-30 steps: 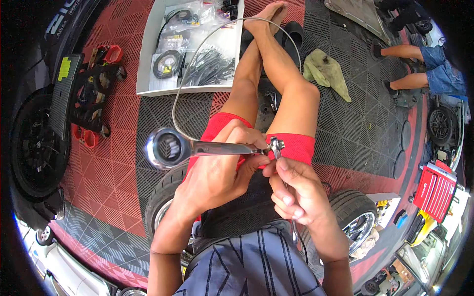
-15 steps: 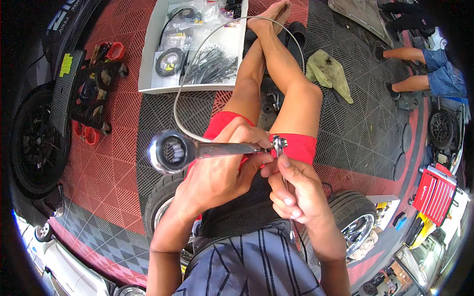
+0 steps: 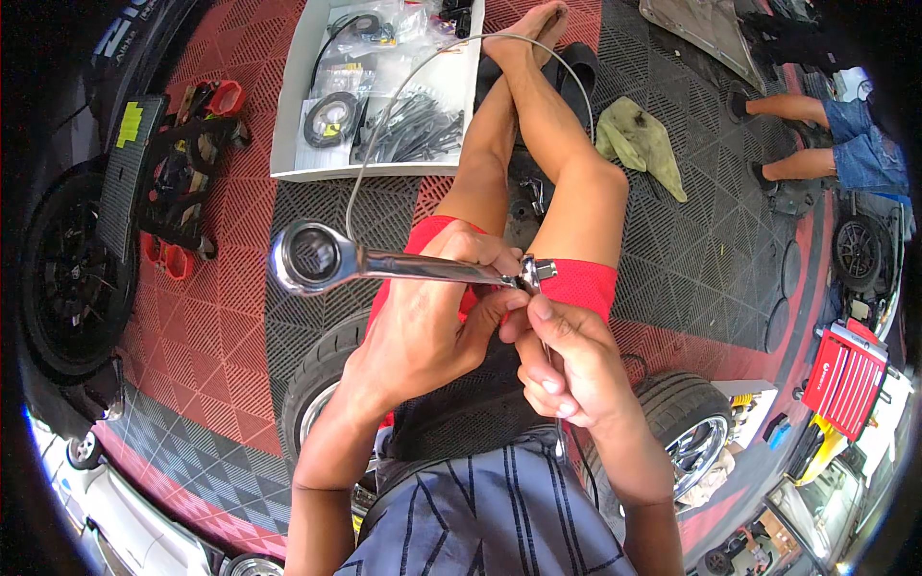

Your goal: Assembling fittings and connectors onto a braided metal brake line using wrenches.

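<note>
My left hand (image 3: 423, 322) is closed around a chrome ratcheting wrench (image 3: 427, 268), whose ring end sticks out to the left. At the wrench's other end sits a small shiny metal fitting (image 3: 540, 272). Just below it, my right hand (image 3: 576, 365) is closed in a pinch on a slim metal tool (image 3: 560, 440); its lower end shows under the fingers, and the rest is mostly hidden. A thin braided hose (image 3: 356, 182) loops from beyond my feet round to my left hand, where it passes out of sight behind the wrench.
Beyond my knees stands a white box (image 3: 288, 144) with cable ties, coiled cable and plastic bags. A yellowish cloth (image 3: 639, 144) lies on the tiled floor to the right. Wheels (image 3: 687, 422) flank me. A red tool chest (image 3: 845, 370) and another person's legs (image 3: 797, 165) are farther right.
The wrench's ring end has swung up and to the left. The fitting has turned and shifted slightly left, with my right hand following; both hands keep their hold.
</note>
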A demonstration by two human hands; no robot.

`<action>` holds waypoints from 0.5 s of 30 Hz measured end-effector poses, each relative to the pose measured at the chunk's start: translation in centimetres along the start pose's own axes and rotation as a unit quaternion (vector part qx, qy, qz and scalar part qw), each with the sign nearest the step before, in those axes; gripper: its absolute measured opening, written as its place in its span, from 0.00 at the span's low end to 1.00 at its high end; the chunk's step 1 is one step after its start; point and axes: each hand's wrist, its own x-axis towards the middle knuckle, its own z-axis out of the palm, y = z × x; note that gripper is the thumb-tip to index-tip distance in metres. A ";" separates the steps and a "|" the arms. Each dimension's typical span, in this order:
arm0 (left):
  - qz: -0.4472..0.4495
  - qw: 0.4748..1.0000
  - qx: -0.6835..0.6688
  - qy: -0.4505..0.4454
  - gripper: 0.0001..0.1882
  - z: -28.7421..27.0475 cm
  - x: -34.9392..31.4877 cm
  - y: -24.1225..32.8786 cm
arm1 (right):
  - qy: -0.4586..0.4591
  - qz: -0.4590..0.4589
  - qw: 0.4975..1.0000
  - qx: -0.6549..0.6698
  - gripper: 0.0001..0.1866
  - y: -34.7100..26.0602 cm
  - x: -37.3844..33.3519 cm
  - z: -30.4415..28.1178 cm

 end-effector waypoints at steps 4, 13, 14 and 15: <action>0.014 1.000 0.008 -0.005 0.19 0.0 0.2 0.2 | -0.018 0.005 0.999 0.038 0.20 0.0 -0.4 0.0; 0.048 0.999 0.016 -0.006 0.20 -0.3 0.5 0.4 | -0.055 0.050 0.987 0.144 0.18 -0.3 -0.7 0.0; 0.041 0.999 0.020 -0.013 0.19 -0.4 0.4 0.4 | -0.060 0.055 0.984 0.160 0.18 -0.1 -0.6 0.0; 0.040 0.999 0.021 -0.013 0.19 -0.5 0.4 0.5 | -0.061 0.056 0.984 0.160 0.18 0.0 -0.6 0.1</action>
